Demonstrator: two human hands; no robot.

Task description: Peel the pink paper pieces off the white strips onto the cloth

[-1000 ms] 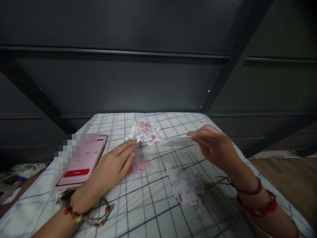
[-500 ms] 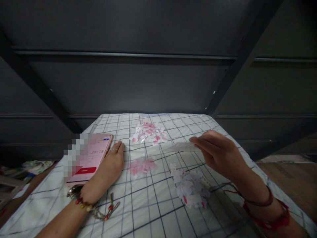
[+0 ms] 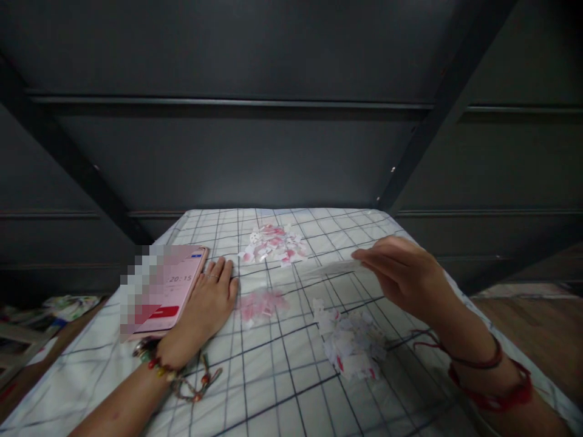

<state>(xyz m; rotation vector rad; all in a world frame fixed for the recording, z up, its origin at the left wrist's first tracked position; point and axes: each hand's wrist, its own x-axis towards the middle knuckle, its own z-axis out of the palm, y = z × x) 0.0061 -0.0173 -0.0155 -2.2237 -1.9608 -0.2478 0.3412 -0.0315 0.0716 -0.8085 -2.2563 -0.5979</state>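
Observation:
My right hand (image 3: 405, 279) is raised over the right side of the bed-like checked surface, its thumb and fingers pinched on a thin, see-through strip (image 3: 323, 270). The strip points left and is blurred, so its exact kind is unclear. Below it, to the left of my wrist, lies a heap of white paper scraps (image 3: 353, 343) with a few red bits. My left hand (image 3: 212, 297) rests flat, fingers stretched out, beside a pink phone (image 3: 170, 291). Just right of its thumb is a small pile of pale pink scraps (image 3: 262, 305).
Farther back sits another pile of white and pink scraps (image 3: 273, 244). The white cloth with dark grid lines (image 3: 282, 388) covers the surface. A dark panelled wall (image 3: 255, 161) rises behind it. Wooden floor (image 3: 528, 315) shows at the right.
My left hand has shifted slightly right, its thumb now showing apart from the fingers. The strip in my right hand has tilted and reaches farther left; the piles look the same.

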